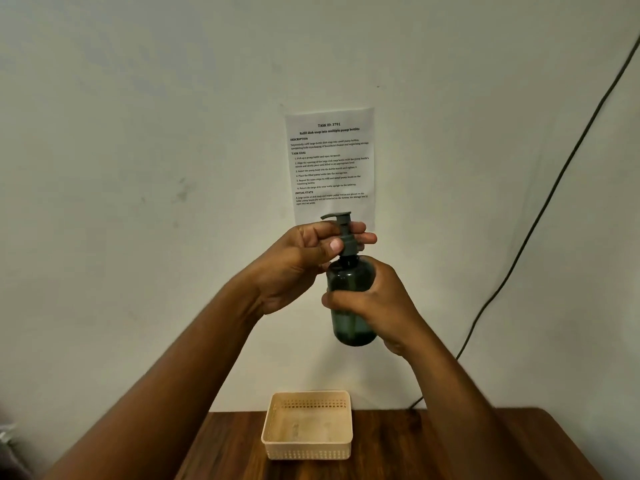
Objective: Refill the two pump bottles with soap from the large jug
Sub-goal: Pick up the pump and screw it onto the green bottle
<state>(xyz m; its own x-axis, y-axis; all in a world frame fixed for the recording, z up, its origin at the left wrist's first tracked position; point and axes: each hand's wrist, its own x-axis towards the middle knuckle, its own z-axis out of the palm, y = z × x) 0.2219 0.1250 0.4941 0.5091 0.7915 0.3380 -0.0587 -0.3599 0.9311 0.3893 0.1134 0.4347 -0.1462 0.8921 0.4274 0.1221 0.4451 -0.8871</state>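
Bottle: the bottle (351, 303) is a round-shouldered cylinder of dark green, see-through plastic with a smooth, slightly glossy skin; a thin tube shows faintly inside it.
Pump: the pump (343, 233) is matt dark grey plastic, a ribbed collar under a narrow stem and a flat spout that points left.
Basket: the basket (308, 426) is a shallow beige plastic tray, rectangular with rounded corners, its walls pierced by rows of small slots.
Table: the table (408, 448) is dark reddish-brown wood with a visible grain.
Wall: the wall (138, 168) is pale, matt and lightly scuffed.
Sheet: a white printed sheet (330, 161) hangs flat on the wall, far behind the hands; its lower edge is hidden by the pump and fingers.
Cable: a thin black cable (540, 216) runs down the wall on the right and ends behind the table's far edge.
Left hand: the left hand (298, 265) pinches the pump's collar between thumb and curled fingers.
Right hand: the right hand (377, 303) wraps round the bottle's middle from the right, hiding part of its side.
Position: the bottle is held upright in the air, well above the basket and in front of the sheet, the pump seated at its neck.
Contents: the fill level cannot be told through the dark plastic.
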